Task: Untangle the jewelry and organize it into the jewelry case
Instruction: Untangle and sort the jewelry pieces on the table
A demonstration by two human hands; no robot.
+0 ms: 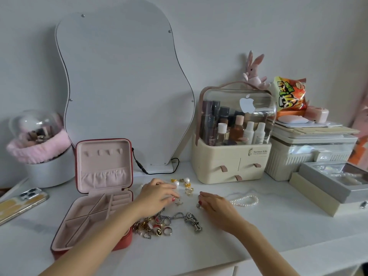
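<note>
White counter against a pale wall, crowded at the back with a wavy mirror, a cosmetics organiser and stacked boxes. At the left stands the jewelry case, lid up, its pink compartments showing nothing inside. Just beside its right wall lies the tangled pile of rings, chains and a metal figure pendant. Beyond it sit loose pearl earrings, and a pearl strand lies well apart to the right.

The left hand reaches over the pile, its grip closing on a small charm, though blur leaves doubt whether the charm is pinched or only touched. The right hand lies low, fingers curled at a small metal piece.

Risks, as I judge them: the left forearm crosses the pile and could drag chains tighter or sweep rings off the front edge; pulling one piece may knot the rest; pearls could roll.
</note>
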